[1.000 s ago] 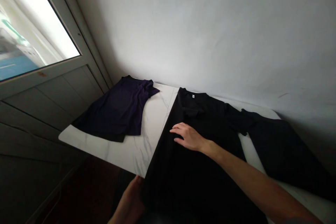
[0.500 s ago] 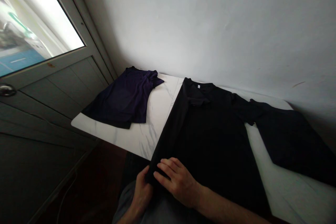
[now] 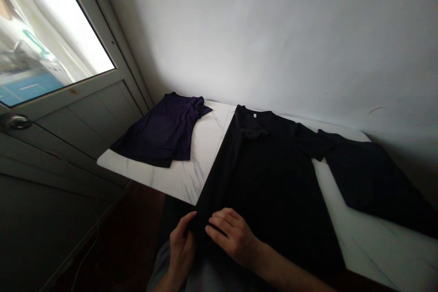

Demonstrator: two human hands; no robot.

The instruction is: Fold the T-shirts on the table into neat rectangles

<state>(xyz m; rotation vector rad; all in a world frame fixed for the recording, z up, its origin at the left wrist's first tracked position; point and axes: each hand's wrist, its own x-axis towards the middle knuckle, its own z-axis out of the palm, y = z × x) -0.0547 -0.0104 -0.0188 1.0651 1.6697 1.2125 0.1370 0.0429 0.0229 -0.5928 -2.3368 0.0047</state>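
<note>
A black long-sleeved shirt [image 3: 273,182] lies flat on the table, with its collar and white neck label at the far end. One sleeve [image 3: 372,178] stretches out to the right. At the near left edge of the shirt, my left hand [image 3: 181,246] pinches the fabric. My right hand [image 3: 232,237] sits just beside it, fingers curled over the same edge. A dark purple T-shirt [image 3: 162,132] lies crumpled and partly folded further left, away from both hands.
The white marble-patterned table [image 3: 205,155] stands against a pale wall [image 3: 273,32]. A grey panelled door [image 3: 78,132] with a bright window and a metal handle [image 3: 15,121] rises at the left. The floor is dark below the table edge, and my grey-clothed lap [image 3: 205,273] shows at the bottom.
My right hand has moved from the middle of the shirt to its near left edge. My left hand has come up onto that edge and gripped it. The view has shifted slightly.
</note>
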